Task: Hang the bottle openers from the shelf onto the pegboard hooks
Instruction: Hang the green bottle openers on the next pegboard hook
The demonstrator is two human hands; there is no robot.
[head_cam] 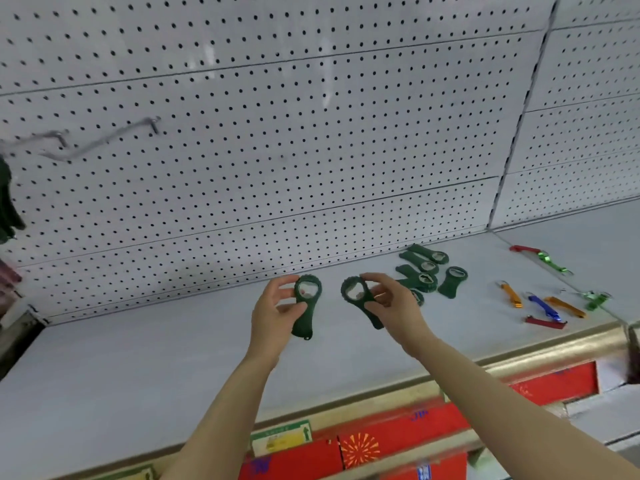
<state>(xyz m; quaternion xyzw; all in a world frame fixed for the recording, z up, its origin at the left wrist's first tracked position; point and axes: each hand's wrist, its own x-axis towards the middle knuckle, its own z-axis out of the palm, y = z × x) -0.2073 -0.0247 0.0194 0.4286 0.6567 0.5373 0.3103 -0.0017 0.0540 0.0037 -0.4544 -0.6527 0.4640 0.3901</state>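
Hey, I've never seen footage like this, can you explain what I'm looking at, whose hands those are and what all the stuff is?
This is one picture from a camera worn on a person's head, looking down at their own bare arms. The left hand grips a dark green bottle opener; the right hand holds another. More green openers lie on the grey shelf, with small coloured openers to the right. Behind is a white pegboard with a bare metal hook.
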